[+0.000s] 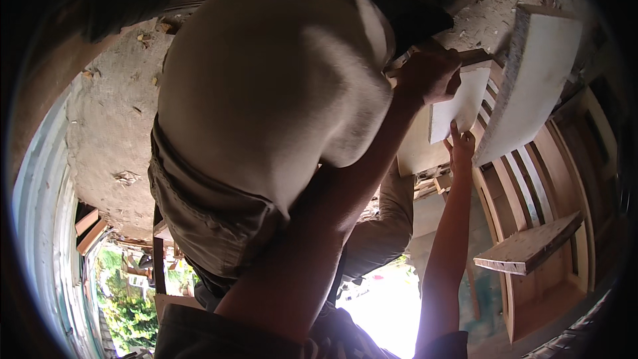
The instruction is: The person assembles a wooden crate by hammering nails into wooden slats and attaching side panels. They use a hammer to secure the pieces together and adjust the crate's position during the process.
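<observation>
A small white board (460, 105) stands tilted at the right of the view. My left hand (428, 74) is closed in a fist at its upper left corner; what its fingers hold, if anything, is hidden. My right hand (460, 146) grips the board's lower edge, one finger stretched up along the white face. Just right of my hands, a larger white panel (531, 86) with a rough edge leans at an angle. Behind both boards runs a wooden frame with slats (512, 186). A pale wooden panel (419, 143) shows beneath the small board.
My bent leg in khaki trousers (266, 86) fills the middle. A short thick board (530, 246) juts from the frame at the lower right. Wood scraps and dust lie on the concrete floor (113, 133). A corrugated metal wall (40, 206) stands at the left, with bright openings below.
</observation>
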Motion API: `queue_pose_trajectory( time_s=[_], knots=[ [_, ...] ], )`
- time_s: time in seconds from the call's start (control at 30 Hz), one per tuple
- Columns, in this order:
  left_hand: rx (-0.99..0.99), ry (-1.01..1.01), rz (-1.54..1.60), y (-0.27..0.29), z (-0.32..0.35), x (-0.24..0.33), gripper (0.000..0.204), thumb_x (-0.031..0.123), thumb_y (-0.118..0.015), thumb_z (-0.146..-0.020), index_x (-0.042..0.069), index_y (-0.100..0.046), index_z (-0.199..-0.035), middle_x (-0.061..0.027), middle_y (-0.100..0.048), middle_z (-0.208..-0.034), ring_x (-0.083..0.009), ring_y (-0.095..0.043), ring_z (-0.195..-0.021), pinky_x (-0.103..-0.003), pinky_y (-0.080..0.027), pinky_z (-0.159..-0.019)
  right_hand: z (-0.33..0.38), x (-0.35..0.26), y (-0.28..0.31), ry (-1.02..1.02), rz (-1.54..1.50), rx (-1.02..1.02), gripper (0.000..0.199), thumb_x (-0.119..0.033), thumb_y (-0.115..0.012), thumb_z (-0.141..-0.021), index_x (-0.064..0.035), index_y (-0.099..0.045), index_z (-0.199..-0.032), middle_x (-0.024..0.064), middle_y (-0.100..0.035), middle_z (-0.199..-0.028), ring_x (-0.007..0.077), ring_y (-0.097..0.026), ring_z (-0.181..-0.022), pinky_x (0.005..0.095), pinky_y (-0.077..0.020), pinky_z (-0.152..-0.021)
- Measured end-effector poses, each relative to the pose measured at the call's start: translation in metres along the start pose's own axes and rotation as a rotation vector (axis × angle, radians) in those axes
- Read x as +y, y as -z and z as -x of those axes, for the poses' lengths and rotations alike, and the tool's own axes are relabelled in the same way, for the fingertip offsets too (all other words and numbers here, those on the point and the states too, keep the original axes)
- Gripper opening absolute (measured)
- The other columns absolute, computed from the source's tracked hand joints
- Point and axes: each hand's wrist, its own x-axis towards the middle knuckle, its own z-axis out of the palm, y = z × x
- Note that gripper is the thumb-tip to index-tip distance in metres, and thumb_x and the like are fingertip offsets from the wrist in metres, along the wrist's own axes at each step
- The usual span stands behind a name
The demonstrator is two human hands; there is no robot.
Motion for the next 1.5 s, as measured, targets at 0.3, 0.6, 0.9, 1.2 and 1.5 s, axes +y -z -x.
queue_pose_trajectory(
  time_s=[0.3, 0.6, 0.9, 1.2, 1.5],
  knots=[
    [0.0, -0.057, -0.087, -0.008, -0.003, -0.001, 0.013, 0.02, -0.066, -0.077, 0.009, -0.059, -0.08, -0.0151, -0.061, -0.075, -0.0332, -0.064, -0.073, -0.045, -0.054, -0.063, -0.005, -0.003, 0.003, 0.363, -0.084, -0.185, 0.088, -0.033, -0.079, -0.083, -0.0021, -0.028, -0.148, 0.0174, -0.035, -0.15, 0.0307, -0.036, -0.136, 0.0452, -0.0306, -0.114],
    [0.026, -0.206, -0.207, -0.01, 0.0, 0.003, 0.017, 0.018, -0.068, -0.079, 0.008, -0.058, -0.088, -0.0115, -0.063, -0.08, -0.0313, -0.065, -0.073, -0.043, -0.053, -0.064, -0.017, 0.037, -0.002, 0.321, 0.074, 0.087, 0.086, -0.036, -0.082, -0.079, 0.009, -0.036, -0.136, 0.021, -0.049, -0.134, 0.0266, -0.049, -0.124, 0.0391, -0.0375, -0.107],
    [-0.025, -0.429, -0.419, -0.029, -0.004, -0.048, 0.042, 0.026, -0.074, -0.072, 0.008, -0.063, -0.108, -0.015, -0.066, -0.103, -0.0346, -0.065, -0.093, -0.044, -0.054, -0.078, 0.019, 0.06, -0.029, 0.466, -0.077, 0.192, 0.096, -0.038, -0.086, -0.073, 0.0053, -0.03, -0.137, 0.0175, -0.045, -0.127, 0.0259, -0.045, -0.117, 0.0404, -0.0377, -0.102],
    [-0.338, -0.54, -0.645, -0.021, -0.021, -0.04, 0.047, 0.032, -0.07, -0.08, 0.008, -0.062, -0.12, -0.0155, -0.064, -0.118, -0.0352, -0.062, -0.106, -0.041, -0.05, -0.089, 0.038, 0.083, -0.046, 0.667, -0.197, 0.071, 0.064, -0.028, -0.084, -0.076, -0.0023, -0.055, -0.126, 0.0154, -0.061, -0.119, 0.0265, -0.058, -0.11, 0.0414, -0.0448, -0.098],
    [-0.271, -0.536, -0.57, -0.011, -0.016, -0.025, 0.046, 0.032, -0.062, -0.086, 0.006, -0.059, -0.123, -0.017, -0.063, -0.12, -0.0348, -0.06, -0.109, -0.041, -0.048, -0.092, 0.021, 0.105, -0.056, 0.913, -0.154, 0.1, 0.037, -0.029, -0.076, -0.084, -0.0056, -0.065, -0.112, 0.0123, -0.068, -0.105, 0.0262, -0.064, -0.098, 0.0394, -0.0519, -0.085]
  ],
)
